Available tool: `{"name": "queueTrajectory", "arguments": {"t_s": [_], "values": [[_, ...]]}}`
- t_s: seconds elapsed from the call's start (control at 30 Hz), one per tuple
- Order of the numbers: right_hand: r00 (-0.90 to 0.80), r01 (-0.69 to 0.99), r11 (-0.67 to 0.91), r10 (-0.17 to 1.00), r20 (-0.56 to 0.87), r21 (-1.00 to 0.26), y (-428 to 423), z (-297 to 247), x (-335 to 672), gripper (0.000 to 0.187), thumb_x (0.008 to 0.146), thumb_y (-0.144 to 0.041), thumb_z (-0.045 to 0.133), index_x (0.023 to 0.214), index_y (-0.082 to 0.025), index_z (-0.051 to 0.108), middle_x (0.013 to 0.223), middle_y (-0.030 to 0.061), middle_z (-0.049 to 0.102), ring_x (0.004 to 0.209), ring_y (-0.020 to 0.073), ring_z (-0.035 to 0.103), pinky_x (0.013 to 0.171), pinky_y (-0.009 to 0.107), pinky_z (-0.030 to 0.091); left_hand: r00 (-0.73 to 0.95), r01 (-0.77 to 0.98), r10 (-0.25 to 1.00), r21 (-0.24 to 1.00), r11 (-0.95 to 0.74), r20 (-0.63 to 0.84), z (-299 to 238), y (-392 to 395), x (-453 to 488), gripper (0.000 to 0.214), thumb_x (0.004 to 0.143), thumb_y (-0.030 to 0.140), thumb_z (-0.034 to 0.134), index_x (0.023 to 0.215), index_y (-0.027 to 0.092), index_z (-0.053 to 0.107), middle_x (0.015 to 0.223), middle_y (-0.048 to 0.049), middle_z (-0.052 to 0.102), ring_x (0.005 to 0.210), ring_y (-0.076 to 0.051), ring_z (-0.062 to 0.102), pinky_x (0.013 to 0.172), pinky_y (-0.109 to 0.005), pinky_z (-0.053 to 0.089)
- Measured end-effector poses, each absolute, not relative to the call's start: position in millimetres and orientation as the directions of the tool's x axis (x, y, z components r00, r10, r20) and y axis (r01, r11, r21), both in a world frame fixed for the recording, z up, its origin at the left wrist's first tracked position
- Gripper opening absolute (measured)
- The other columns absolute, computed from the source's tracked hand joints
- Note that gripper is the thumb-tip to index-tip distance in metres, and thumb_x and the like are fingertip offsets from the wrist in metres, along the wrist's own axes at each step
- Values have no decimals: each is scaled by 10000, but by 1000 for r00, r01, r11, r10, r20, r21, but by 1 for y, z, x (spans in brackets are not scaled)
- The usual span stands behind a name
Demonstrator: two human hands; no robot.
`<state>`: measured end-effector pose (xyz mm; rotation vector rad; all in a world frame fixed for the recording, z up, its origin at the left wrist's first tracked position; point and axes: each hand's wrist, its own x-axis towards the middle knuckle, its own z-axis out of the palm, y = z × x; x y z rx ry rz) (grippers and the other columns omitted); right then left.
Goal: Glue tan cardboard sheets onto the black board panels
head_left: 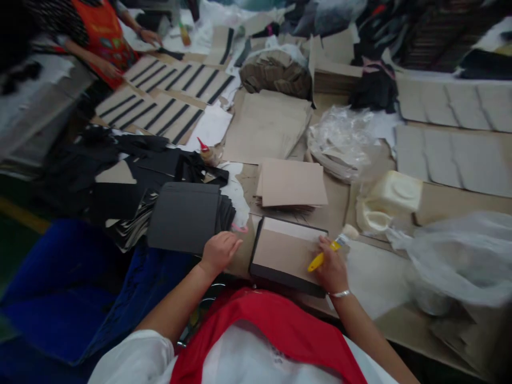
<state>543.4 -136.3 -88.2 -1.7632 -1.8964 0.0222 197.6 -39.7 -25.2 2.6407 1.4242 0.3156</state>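
Note:
My right hand [333, 269] is closed round a yellow-handled brush [334, 246], its pale bristles pointing up and right. The hand rests on the right edge of a tan card lying on a black sheet [285, 255] in front of me. My left hand [219, 250] lies with fingers loosely curled at the lower right corner of a stack of dark grey sheets [184, 216], holding nothing that I can make out. A stack of tan cards [293, 184] sits just beyond the piece in front of me.
A cream plastic jug [390, 201] stands to the right, with clear plastic bags [460, 258] beside it. Another person in an orange apron [104, 37] works at the far left over striped boards [164, 98]. Black pieces [132, 160] and brown paper clutter the table.

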Motion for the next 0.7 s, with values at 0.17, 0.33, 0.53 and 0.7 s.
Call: {"name": "queueTrajectory", "arguments": {"t_s": [0.17,0.33,0.53,0.7], "values": [[-6,844,261,877,480,-468,-114,-71,502,263,818,-194,550,1073,-206,484,1206,131,590,1157,256,550,953,436,473,-36,996,950,94,7,309,11,2,91,340,814,446,557,942,132,586,1053,-166,608,1029,-270,554,886,-388,426],[-100,764,380,868,486,-522,-88,-47,441,225,836,-191,524,1059,-194,495,1180,136,608,1104,230,581,892,414,508,-309,947,943,55,318,-127,13,33,33,685,715,604,576,1175,98,522,1189,-202,554,1108,-327,528,906,-394,419],[-231,637,468,874,427,-613,-65,-43,379,260,837,-165,488,1094,-202,513,1194,115,608,1087,207,585,889,375,509,-343,931,924,68,358,-170,11,38,22,738,659,595,627,1191,93,524,1177,-196,548,1111,-313,527,929,-360,404],[-230,609,380,925,304,-696,-44,-52,335,290,844,-210,493,1133,-183,498,1213,127,587,1058,216,595,894,377,495,-384,895,905,166,414,-183,10,42,13,702,605,550,688,1137,116,544,1156,-172,552,1101,-289,529,919,-338,405]]}}
